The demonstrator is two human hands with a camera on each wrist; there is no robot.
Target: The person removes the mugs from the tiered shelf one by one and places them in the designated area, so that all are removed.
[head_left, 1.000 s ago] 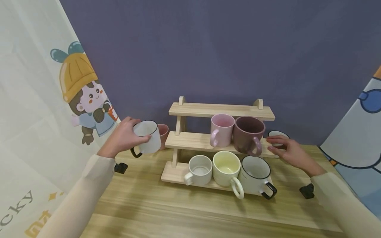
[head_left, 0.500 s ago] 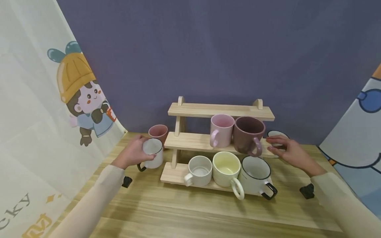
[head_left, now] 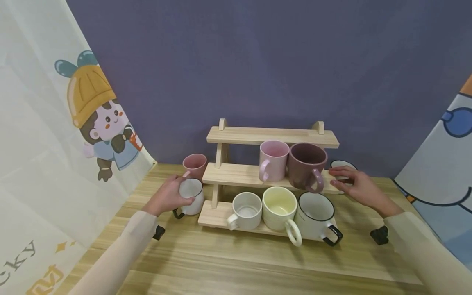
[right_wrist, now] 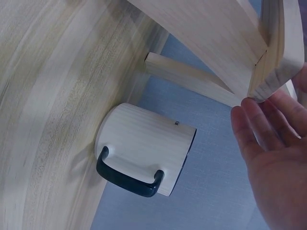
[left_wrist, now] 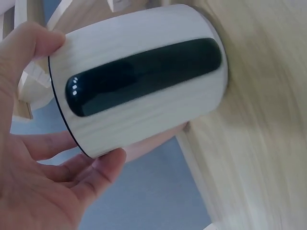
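Note:
Left of the wooden tiered rack (head_left: pixel 232 174), my left hand (head_left: pixel 169 197) grips a white mug (head_left: pixel 197 201) with a black rim and handle. Thumb and fingers span its rim, and its base is right at the tabletop in the left wrist view. The dark handle (left_wrist: pixel 144 76) faces that camera. My right hand (head_left: pixel 355 188) holds the right end of the rack's middle shelf (right_wrist: pixel 276 79), fingertips against the wood. Behind that hand stands another white mug (right_wrist: pixel 144 148) with a dark handle, partly hidden in the head view.
A dusty-red mug (head_left: pixel 194 166) stands behind the left mug. On the middle shelf are a pink mug (head_left: pixel 273 162) and a plum mug (head_left: pixel 307 166). Below sit a small white mug (head_left: pixel 247 211), a yellow one (head_left: pixel 279 209) and a black-rimmed white one (head_left: pixel 316 215).
My left hand has lowered the white mug down and to the right, beside the rack, uncovering more of the dusty-red mug. The right hand has stayed at the shelf end.

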